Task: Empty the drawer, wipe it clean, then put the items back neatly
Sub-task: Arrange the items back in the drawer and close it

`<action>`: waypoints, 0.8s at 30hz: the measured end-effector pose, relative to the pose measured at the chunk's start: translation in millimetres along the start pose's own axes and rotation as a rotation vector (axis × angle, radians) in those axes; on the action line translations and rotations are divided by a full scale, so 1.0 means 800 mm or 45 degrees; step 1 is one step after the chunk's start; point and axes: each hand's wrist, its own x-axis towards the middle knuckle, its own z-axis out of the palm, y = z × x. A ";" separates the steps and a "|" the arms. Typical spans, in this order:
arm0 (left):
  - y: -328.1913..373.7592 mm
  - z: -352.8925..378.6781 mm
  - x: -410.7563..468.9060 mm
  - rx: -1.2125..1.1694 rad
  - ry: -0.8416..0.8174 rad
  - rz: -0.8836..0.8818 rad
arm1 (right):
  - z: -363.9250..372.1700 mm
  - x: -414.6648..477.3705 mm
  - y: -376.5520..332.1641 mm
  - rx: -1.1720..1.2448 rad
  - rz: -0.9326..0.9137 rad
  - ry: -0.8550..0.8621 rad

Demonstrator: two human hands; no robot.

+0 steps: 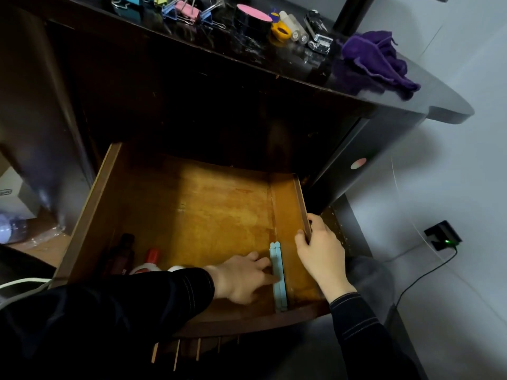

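Observation:
The wooden drawer (197, 204) is pulled out below the dark desk. My left hand (242, 278) lies inside it at the front right, fingers straight, pressing against light blue sticks (277, 272) that stand along the right inner wall. My right hand (319, 250) grips the drawer's right side rim, thumb inside and fingers outside. A glue bottle with a red cap (149, 260) and a dark bottle (122, 255) lie at the drawer's front left. On the desk top rests a purple cloth (375, 60).
The desk top (274, 67) carries several binder clips (186, 12), a black and pink tape roll (253, 19), a yellow item (279, 30), tubes and a stapler (318, 31). A power adapter with a green light (443, 237) sits on the floor at the right.

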 end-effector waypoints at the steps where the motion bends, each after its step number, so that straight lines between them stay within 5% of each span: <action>1: 0.000 0.001 0.000 0.014 0.012 0.001 | 0.001 0.000 -0.001 -0.004 0.000 0.002; 24: 0.003 0.001 -0.006 0.092 -0.021 0.271 | 0.009 0.001 0.005 0.061 0.025 -0.002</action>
